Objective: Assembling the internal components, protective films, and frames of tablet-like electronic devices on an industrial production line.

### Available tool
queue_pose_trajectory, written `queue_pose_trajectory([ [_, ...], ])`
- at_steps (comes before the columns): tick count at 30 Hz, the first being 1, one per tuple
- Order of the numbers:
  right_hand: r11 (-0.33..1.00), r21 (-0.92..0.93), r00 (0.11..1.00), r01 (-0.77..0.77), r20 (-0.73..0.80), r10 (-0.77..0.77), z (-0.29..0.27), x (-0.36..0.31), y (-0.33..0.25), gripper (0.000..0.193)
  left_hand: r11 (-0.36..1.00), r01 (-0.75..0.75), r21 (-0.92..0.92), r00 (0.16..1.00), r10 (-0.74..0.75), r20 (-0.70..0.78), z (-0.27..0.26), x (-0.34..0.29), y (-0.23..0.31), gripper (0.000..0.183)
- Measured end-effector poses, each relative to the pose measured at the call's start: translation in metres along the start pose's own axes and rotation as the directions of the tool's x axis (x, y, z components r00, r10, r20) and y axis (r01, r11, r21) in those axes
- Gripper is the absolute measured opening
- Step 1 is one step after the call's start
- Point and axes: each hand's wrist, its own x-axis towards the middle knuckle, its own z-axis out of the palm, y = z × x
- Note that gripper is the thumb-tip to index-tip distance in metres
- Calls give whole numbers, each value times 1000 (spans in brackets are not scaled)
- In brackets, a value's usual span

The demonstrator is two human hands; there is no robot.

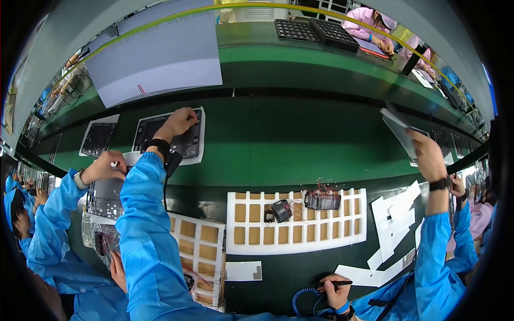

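Note:
My left hand, with a black band at the wrist, reaches over an opened dark tablet-like device lying on a white sheet. Its fingers are bent and pinched at the device's far right part; anything between them is too small to make out. Close to my body at the lower right, my right hand is closed round a slim black pen-like tool. A blue coiled cord runs beside that wrist. Ahead of it stands a white foam tray with a bundle of small black parts and wires on it.
A second foam tray is by my left arm. White paper pieces lie at the right. A co-worker's hand lifts a flat panel there; another co-worker's hand works at the left. Black trays sit beyond.

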Motion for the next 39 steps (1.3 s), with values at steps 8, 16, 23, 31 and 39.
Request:
queue_pose_trajectory([
  [8, 1000, -26, 1000, 6, -15, -6, 2, -1, -5, 26, 999, -45, -24, 999, 44, -31, -5, -3, -7, 13],
  [16, 1000, -22, 1000, 16, -18, -16, 3, 0, -8, 27, 991, 8, 135, 968, 26, -249, -1, -31, 14, 12],
  [23, 999, -39, 999, 38, 28, -37, 0, 2, -6, 28, 976, 65, 207, 920, 21, -392, 14, -53, 17, 22],
  [31, 998, -23, 996, 59, 67, -58, 4, 10, -5, 25, 887, -10, 461, 926, 182, -331, 10, -82, 9, 39],
  [39, 999, -29, 1000, -16, 24, 16, -10, -7, 10, 17, 861, 5, 508, 927, 186, -324, 30, -69, 16, 46],
])
